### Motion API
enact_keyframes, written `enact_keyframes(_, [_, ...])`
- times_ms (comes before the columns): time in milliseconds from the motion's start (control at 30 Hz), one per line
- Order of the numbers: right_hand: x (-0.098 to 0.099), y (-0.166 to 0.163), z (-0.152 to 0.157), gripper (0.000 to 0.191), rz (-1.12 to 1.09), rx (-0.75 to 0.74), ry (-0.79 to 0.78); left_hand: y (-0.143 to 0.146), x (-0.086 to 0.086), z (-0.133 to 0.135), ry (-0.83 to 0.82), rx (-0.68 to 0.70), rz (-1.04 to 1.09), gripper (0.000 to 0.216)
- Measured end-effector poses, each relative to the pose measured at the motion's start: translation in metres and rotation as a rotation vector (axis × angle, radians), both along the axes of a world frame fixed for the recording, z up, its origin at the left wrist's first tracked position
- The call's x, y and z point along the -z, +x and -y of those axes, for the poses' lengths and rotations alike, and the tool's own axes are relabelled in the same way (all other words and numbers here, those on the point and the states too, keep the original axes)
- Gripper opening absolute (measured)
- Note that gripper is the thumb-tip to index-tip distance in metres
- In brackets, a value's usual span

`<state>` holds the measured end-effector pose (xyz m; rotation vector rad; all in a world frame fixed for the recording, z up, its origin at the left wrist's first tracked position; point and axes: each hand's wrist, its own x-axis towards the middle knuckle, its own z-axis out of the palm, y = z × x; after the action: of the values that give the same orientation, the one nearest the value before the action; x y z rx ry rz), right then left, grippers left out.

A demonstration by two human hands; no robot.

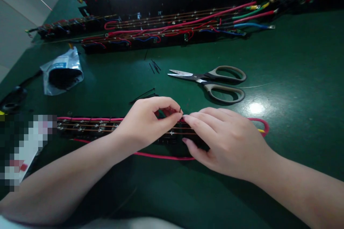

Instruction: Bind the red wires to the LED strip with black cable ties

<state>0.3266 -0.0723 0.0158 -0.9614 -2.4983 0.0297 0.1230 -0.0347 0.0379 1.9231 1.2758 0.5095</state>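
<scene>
A long black wired strip (pixel 172 136) lies across the table in front of me, with thin copper-coloured rods and small metal joints along it. A red cable (pixel 166 156) runs along its far edge, loops round at the right end and passes along the near side. Above the strip's far edge, my left hand (pixel 150 121) pinches a thin black cable tie (pixel 180 110) between thumb and forefinger. My right hand (pixel 225 139) spans the strip, thumb on the near side and fingers on the far side, its forefinger close to the left fingertips. Both hands hide part of the strip.
Scissors (pixel 197 77) lie slightly open beyond my hands. Loose black cable ties (pixel 146 94) and cut-off bits (pixel 155 66) lie nearby. A plastic bag (pixel 63 57) with dark contents stands left. More wired strips (pixel 161 35) line the back of the green table (pixel 301 78).
</scene>
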Motion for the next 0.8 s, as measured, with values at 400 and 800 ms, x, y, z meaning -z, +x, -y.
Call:
enact_keyframes(400, [0.0025,0.0018,-0.0037,0.023,-0.008,-0.001,-0.002,-0.0029,0.0039,-0.0025,0.039,-0.015,0.125,0.007])
enact_keyframes(800, [0.0015,0.0007,-0.005,0.023,0.001,-0.007,0.022,-0.0046,0.008,-0.0011,0.084,-0.005,0.061,0.011])
